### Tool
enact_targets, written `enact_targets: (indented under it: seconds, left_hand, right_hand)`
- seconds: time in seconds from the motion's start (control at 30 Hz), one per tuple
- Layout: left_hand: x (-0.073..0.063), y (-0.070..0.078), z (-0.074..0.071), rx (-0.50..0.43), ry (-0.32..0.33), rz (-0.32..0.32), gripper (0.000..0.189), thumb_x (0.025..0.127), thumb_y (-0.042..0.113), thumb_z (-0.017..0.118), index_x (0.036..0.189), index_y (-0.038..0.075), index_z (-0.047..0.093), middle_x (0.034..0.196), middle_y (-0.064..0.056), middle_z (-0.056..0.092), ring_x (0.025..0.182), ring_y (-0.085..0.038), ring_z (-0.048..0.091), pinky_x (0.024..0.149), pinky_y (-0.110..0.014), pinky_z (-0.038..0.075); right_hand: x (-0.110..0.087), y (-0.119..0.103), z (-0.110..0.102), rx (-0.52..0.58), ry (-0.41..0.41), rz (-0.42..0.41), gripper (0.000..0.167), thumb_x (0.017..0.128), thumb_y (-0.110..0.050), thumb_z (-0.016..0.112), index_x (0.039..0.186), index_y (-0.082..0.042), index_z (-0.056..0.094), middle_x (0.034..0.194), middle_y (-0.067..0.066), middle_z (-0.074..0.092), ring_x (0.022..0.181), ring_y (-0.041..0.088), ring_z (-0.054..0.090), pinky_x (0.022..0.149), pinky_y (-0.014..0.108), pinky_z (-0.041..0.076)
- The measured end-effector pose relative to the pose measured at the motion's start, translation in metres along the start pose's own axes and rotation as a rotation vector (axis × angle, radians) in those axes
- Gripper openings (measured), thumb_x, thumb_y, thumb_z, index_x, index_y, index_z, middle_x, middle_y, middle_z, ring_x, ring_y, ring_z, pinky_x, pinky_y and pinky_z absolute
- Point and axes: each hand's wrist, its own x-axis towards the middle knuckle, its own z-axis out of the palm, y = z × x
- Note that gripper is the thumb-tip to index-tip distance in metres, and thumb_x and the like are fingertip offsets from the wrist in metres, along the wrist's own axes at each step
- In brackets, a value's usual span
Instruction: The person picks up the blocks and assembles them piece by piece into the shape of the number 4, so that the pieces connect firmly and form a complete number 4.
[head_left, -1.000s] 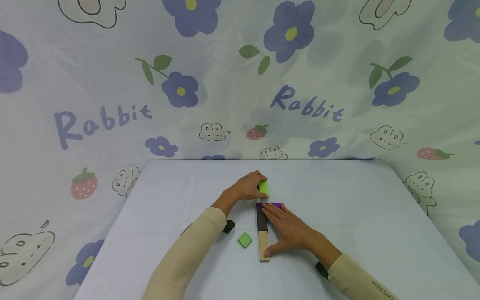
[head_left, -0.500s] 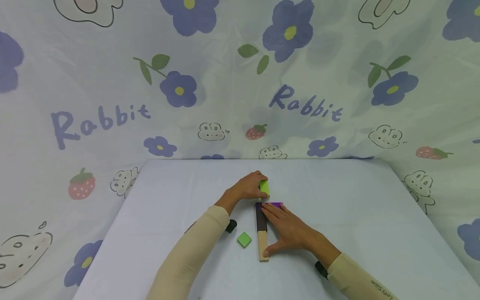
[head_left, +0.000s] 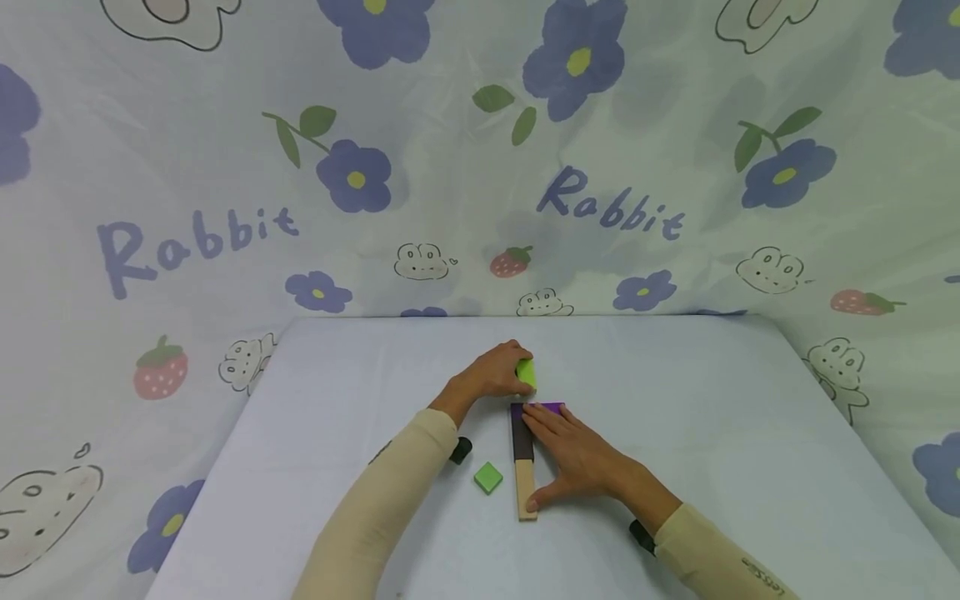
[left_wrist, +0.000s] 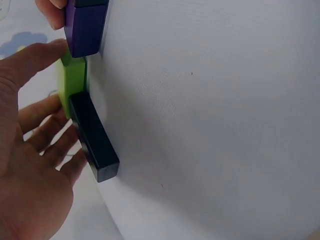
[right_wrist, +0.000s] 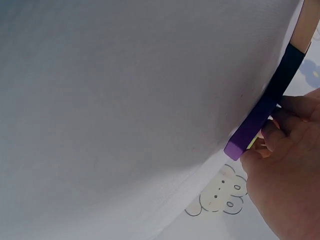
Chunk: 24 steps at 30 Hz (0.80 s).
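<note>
My left hand [head_left: 492,372] pinches a lime green block [head_left: 527,375] between thumb and fingers, near the table's back. In the left wrist view a dark block [left_wrist: 95,137] meets the lime one at an angle beside those fingers; the hand mostly hides it from the head view. My right hand [head_left: 585,457] lies spread over a row of blocks. Its fingertips rest on the dark brown block [head_left: 522,435] and the purple block [head_left: 553,408], while the thumb touches the pale wooden block [head_left: 526,492]. Brown and pale blocks stand end to end; the purple one joins at the far end.
A small green square block [head_left: 487,478] lies left of the row, turned like a diamond. All of it is on a white-covered table [head_left: 337,433]. A cloth with flowers and rabbits [head_left: 465,183] hangs behind the table's back edge.
Both hands keep nearly the same places and the blocks stay put. The head view shifts only slightly.
</note>
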Motion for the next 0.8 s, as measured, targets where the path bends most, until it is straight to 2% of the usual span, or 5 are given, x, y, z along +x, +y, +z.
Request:
enact_targets:
  seconds: [0.2, 0.53, 0.8]
  left_hand:
    - [-0.005, -0.003, -0.003, -0.015, -0.004, 0.007, 0.066, 0.086, 0.035, 0.079, 0.141, 0.006, 0.057, 0.133, -0.01, 0.056, 0.111, -0.02, 0.053, 0.102, -0.035, 0.045]
    - [-0.012, -0.009, -0.005, -0.027, -0.011, 0.007, 0.066, 0.086, 0.035, 0.08, 0.141, 0.005, 0.058, 0.131, -0.01, 0.056, 0.109, -0.021, 0.053, 0.101, -0.035, 0.045]
    - [-0.017, -0.011, -0.007, -0.023, -0.019, 0.06, 0.066, 0.086, 0.034, 0.081, 0.14, 0.003, 0.058, 0.131, -0.012, 0.057, 0.112, -0.023, 0.055, 0.101, -0.036, 0.045]
  right_hand:
    - [0.0, 0.0, -0.001, 0.002, 0.009, -0.009, 0.13, 0.066, -0.086, 0.068, 0.158, -0.002, 0.03, 0.166, 0.011, 0.024, 0.152, 0.027, 0.021, 0.121, 0.054, 0.016]
    - [0.001, 0.0, 0.0, 0.004, -0.01, 0.023, 0.131, 0.065, -0.087, 0.068, 0.159, -0.004, 0.028, 0.167, 0.008, 0.023, 0.153, 0.025, 0.019, 0.121, 0.053, 0.015]
    - [0.0, 0.0, -0.001, 0.019, 0.004, 0.003, 0.13, 0.066, -0.084, 0.07, 0.158, -0.002, 0.029, 0.166, 0.01, 0.024, 0.152, 0.028, 0.021, 0.121, 0.056, 0.015]
